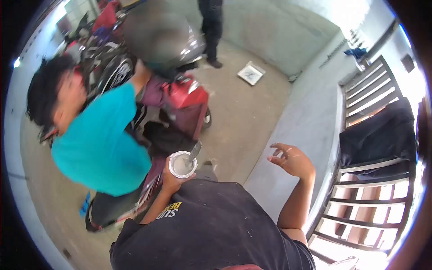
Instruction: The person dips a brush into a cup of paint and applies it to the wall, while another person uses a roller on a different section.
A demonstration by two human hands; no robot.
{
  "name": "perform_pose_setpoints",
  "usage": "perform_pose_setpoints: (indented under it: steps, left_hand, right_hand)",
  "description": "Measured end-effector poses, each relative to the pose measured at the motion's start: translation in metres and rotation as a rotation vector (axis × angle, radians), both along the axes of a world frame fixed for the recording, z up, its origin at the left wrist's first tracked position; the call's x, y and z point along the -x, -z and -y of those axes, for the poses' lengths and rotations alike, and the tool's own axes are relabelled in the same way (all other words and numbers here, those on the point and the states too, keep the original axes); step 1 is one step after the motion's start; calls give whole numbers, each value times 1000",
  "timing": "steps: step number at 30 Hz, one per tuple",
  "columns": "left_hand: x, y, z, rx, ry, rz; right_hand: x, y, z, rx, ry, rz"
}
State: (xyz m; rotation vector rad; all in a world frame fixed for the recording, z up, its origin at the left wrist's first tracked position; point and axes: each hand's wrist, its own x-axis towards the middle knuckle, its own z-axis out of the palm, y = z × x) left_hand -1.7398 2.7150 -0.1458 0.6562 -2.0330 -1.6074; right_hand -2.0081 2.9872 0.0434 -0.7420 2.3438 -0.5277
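Grasping the cup (182, 166) with fingers of left hand (170, 182), scraper (195, 151) inside; right hand (292, 162) with released, half-bent fingers, before grey wall (310, 112). Around: concrete floor (238, 121), red motorbike (186, 93), barred window (365, 183).

- Open floor (238, 119) runs toward 12 o'clock.
- Motorbike (186, 94) blocks 11 o'clock.
- Person in teal (101, 144) blocks 9 o'clock.
- Slatted frame (375, 183) bars 3 o'clock.
- Flat white object (251, 73), 1 o'clock.

On the dark shirt (225, 225) right here at the near side, I make out yellow letters (173, 205), seemingly "BE", and pale ones (166, 214), seemingly "SU"; the rest is unclear.
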Motion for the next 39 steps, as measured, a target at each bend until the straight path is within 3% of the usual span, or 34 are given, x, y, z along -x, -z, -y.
perform_pose_setpoints:
  steps: [2,3,4,8,10,11,15,20,23,25,29,35,39]
  left_hand:
    - [67,-5,18,-140,129,-60]
    - [96,-9,23,-141,155,-61]
    - [126,-21,30,-62,208,-30]
    - [219,-22,30,74,293,-65]
    - [262,-16,25,102,285,-81]
    - [282,-8,22,100,282,-78]
    - [326,24,-4,-44,195,-83]
    - [350,40,-8,-40,65,31]
    - [391,52,6,-142,52,3]
    - [429,68,19,-125,43,23]
    - [523,54,48,-39,27,-79]
    - [636,-44,78,162,117,-157]
    - [689,-32,81,181,124,-144]
  right_hand:
    - [41,-15,-6,11,86,-81]
    - [57,-30,-9,136,105,-76]
    - [76,-40,-10,264,120,-72]
    - [134,-18,-34,321,94,10]
    - [171,2,-28,80,64,200]
    - [192,15,-23,79,61,203]
    - [259,45,7,78,-82,277]
    - [335,6,68,189,-589,263]
    - [377,-12,102,260,-745,244]
    - [413,5,111,236,-786,237]
    - [474,68,114,136,-712,346]
    - [549,148,79,86,-276,528]
    - [614,179,86,111,-177,666]
